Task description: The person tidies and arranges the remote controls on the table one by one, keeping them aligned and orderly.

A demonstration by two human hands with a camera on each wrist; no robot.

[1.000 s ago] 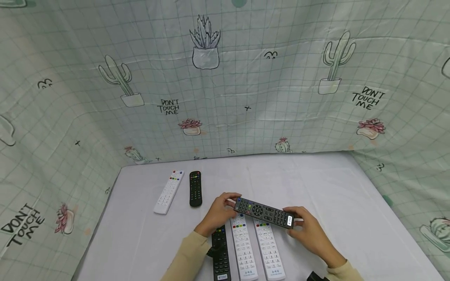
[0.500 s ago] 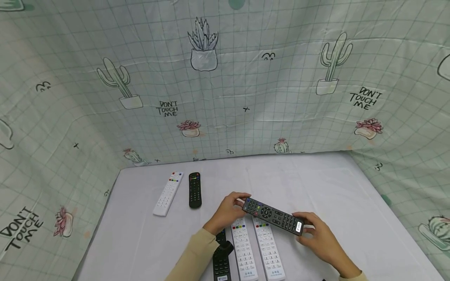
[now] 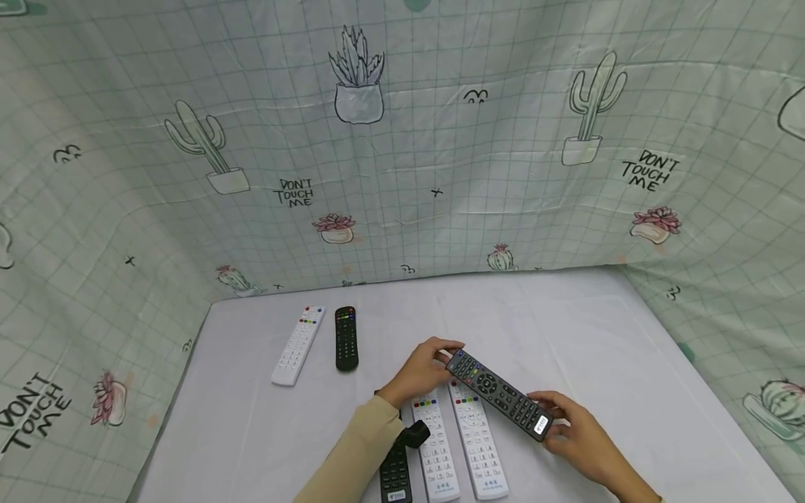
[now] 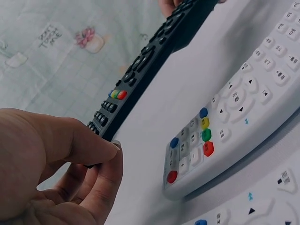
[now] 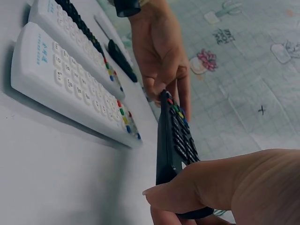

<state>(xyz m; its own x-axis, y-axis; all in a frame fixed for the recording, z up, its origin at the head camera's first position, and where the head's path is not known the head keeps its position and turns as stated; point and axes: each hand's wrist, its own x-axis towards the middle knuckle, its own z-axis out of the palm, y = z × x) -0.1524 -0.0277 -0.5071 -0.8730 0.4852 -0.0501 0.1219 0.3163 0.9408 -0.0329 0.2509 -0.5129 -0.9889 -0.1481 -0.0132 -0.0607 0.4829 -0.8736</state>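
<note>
Raised above the table, a black remote control (image 3: 499, 392) slants down to the right between both hands. My left hand (image 3: 423, 370) pinches its far left end, thumb on the near side in the left wrist view. The lower right end, with a white label, is pinched by my right hand (image 3: 575, 433). Beneath lie two white remotes, a left one (image 3: 437, 447) and a right one (image 3: 479, 443), side by side. Another black remote (image 3: 395, 471) lies left of them, partly hidden under my left sleeve and a black wrist device (image 3: 415, 434).
Farther back on the left lie a white remote (image 3: 298, 346) and a small black remote (image 3: 346, 339). The white table (image 3: 226, 419) is enclosed by a hanging cloth (image 3: 402, 140) printed with cacti, at the back and both sides.
Both hands have carried the black remote to the right, and its right end has swung lower toward the front. The remotes on the table have stayed in place.
</note>
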